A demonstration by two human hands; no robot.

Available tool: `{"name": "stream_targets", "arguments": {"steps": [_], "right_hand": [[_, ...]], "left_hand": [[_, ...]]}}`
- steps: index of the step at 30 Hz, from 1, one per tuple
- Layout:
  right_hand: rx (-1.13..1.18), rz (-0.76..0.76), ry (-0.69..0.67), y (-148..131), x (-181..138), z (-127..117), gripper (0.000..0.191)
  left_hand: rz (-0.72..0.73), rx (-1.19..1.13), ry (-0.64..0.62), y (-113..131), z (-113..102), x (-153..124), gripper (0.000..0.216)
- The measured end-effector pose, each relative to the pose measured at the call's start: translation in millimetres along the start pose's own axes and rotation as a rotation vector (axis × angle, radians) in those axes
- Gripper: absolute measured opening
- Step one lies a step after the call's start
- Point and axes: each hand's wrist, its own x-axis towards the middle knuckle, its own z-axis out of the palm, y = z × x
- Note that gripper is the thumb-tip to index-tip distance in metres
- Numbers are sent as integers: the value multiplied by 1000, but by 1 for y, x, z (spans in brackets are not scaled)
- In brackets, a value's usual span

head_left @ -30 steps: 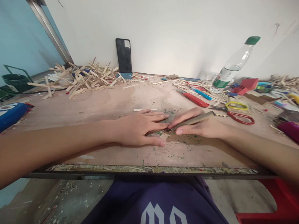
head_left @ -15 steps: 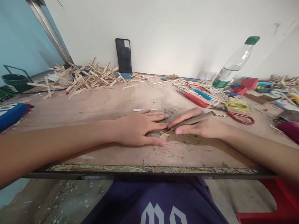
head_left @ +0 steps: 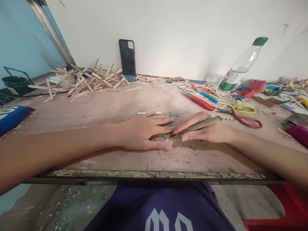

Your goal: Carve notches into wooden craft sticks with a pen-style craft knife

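Observation:
My left hand lies flat on the wooden tabletop with fingers spread. Between its thumb and forefinger a small pale sliver of wood shows; the rest of it is hidden. My right hand grips a carving knife with a brownish handle, slanted so its dark tip points down at that sliver. The tip meets the left forefinger's end closely, and I cannot tell whether they touch. A single craft stick lies just behind my left hand. Green crumbs are scattered around both hands.
A heap of craft sticks stands back left, beside an upright phone. To the right lie a red utility knife, scissors and a plastic bottle. A blue pouch sits at the left edge.
My right hand has shifted very slightly, and the knife's tip end sits a bit differently by the sliver. My left hand has stayed in place.

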Motion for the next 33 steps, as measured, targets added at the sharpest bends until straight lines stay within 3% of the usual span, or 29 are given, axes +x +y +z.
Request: {"name": "stream_targets", "arguments": {"steps": [14,33], "right_hand": [[-65,33,31,1,-3,-1,20],[-67,60,14,1,-3,-3,29]], "left_hand": [[-10,22,-16,0,0,0,81],[-3,13,-7,0,0,0,82]]}}
